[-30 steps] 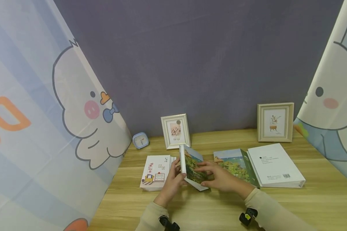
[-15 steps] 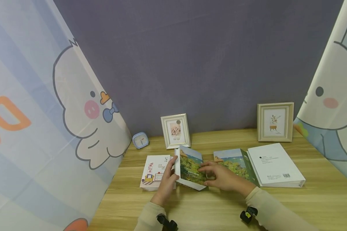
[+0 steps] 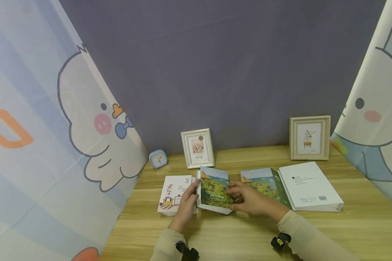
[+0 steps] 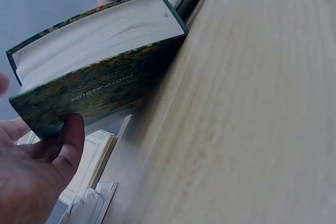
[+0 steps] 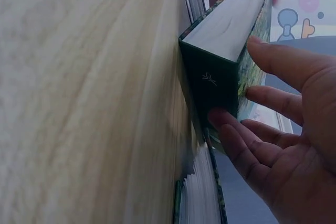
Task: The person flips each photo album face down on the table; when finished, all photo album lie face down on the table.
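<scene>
A photo album (image 3: 215, 186) with a painted garden-and-sea cover is raised, tilted, between both hands. My left hand (image 3: 184, 208) grips its left edge; in the left wrist view one finger lies on the lower cover (image 4: 97, 90). My right hand (image 3: 253, 201) touches the album's right side. In the right wrist view its thumb and index fingertip rest on the painted cover, and other fingertips meet the dark green spine (image 5: 210, 85). A matching album (image 3: 264, 185) lies behind my right hand, partly hidden. Beside my left hand sits a white album (image 3: 174, 194) with a room drawing.
At right a white book (image 3: 310, 186) with a barcode lies against the matching album. Along the back of the wooden table (image 3: 228, 241) stand a blue clock (image 3: 158, 158), a small picture frame (image 3: 197, 148) and a larger frame (image 3: 309, 137).
The held album has turned from nearly upright to a flatter tilt, its painted cover facing up more. My left hand has shifted slightly left; my right hand stays almost in place.
</scene>
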`<state>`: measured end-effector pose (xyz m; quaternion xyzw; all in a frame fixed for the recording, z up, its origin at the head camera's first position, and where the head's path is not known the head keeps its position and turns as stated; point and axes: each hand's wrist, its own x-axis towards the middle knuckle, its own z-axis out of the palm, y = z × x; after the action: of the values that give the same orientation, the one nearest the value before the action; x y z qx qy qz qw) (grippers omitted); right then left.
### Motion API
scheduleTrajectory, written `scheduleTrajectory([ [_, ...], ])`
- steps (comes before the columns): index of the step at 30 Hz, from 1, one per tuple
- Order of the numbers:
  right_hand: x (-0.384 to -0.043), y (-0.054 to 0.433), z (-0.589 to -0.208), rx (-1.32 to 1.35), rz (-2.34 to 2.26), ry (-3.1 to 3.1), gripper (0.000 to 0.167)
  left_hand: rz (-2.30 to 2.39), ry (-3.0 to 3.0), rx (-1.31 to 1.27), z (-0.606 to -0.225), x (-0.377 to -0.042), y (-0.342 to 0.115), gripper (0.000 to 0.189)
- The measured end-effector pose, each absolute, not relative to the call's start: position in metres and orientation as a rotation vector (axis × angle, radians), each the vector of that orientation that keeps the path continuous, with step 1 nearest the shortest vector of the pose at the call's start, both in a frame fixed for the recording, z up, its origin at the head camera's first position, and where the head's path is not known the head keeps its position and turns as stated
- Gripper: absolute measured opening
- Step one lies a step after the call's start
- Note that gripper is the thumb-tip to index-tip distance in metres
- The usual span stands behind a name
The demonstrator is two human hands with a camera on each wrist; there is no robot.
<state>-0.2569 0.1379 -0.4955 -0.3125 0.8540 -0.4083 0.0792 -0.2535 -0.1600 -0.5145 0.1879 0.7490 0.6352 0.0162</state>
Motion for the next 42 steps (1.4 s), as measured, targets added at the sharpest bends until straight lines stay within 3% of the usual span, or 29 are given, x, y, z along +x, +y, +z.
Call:
scheduleTrajectory([
  [19,-0.257,0.141,-0.491,-0.887,-1.231,2.64,0.062,1.794,2.551,0.472,-0.523,-0.256,-0.159,0.065],
  [33,-0.25,0.134,-0.479,-0.823,-1.127,2.737,0.057,1.622,2.636,0.502,-0.525,-0.257,-0.151,0.056],
  [42,-0.249,0.135,-0.483,-0.83,-1.098,2.758,0.056,1.495,2.642,0.548,-0.525,-0.254,-0.147,0.069],
])
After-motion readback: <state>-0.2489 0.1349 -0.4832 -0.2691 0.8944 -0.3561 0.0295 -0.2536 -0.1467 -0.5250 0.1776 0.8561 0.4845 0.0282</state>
